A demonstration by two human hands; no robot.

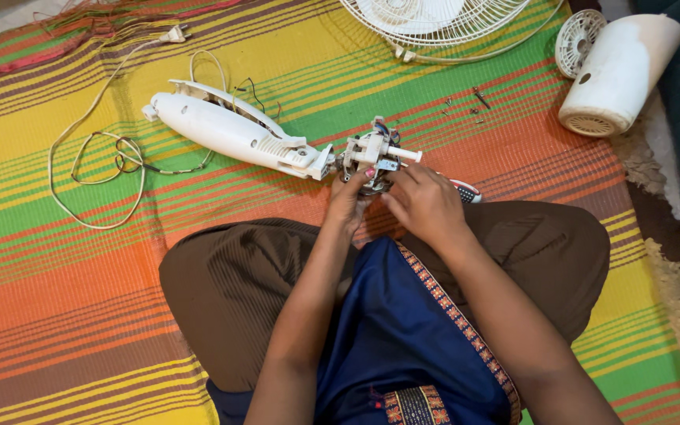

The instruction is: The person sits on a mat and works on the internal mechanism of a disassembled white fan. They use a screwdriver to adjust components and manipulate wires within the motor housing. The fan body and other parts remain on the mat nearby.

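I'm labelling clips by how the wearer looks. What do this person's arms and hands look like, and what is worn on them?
Both forearms are bare, with no sleeves, watch or bangles in view. The left hand has a pink-painted nail on one of its fingers. The right hand shows no rings or gloves; its nails are hidden from this view. Below the arms are brown trousers and a blue garment with a patterned border.

fan grille (442, 24) cut off, perhaps halved
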